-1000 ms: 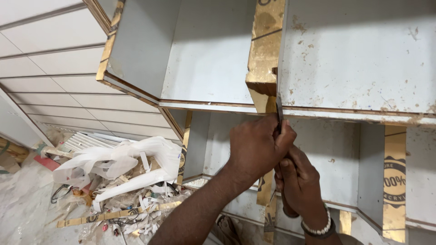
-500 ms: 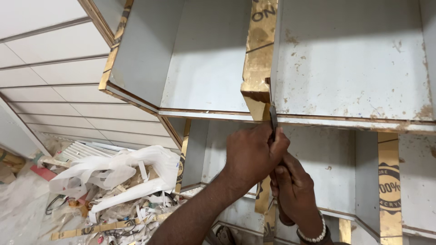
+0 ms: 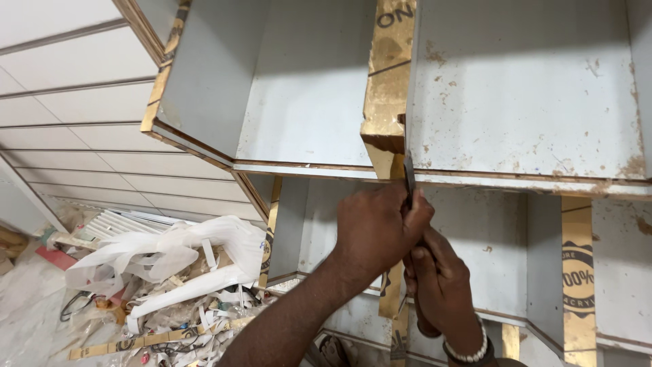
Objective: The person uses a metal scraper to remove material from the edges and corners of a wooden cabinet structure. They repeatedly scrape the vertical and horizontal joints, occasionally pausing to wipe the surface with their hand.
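Note:
My left hand (image 3: 377,228) and my right hand (image 3: 438,285) are both closed around a thin dark metal blade (image 3: 409,178), the left above the right. The blade points up and its tip sits at the joint where a gold edge strip (image 3: 386,88) meets the white shelf panel (image 3: 523,95). The strip's lower end is peeled and torn just left of the blade. My right wrist wears a white bead bracelet (image 3: 468,353). The tool's handle is hidden inside my fists.
A white shelf unit with several open compartments (image 3: 305,88) fills the upper view. A second gold strip (image 3: 577,272) runs down at the right. White slatted wall panels (image 3: 68,122) stand to the left. Crumpled white plastic, scraps and strips (image 3: 163,272) lie on the floor at lower left.
Both hands have shifted slightly up and right with the blade, staying at the strip's edge. The view has moved a little closer to the shelf.

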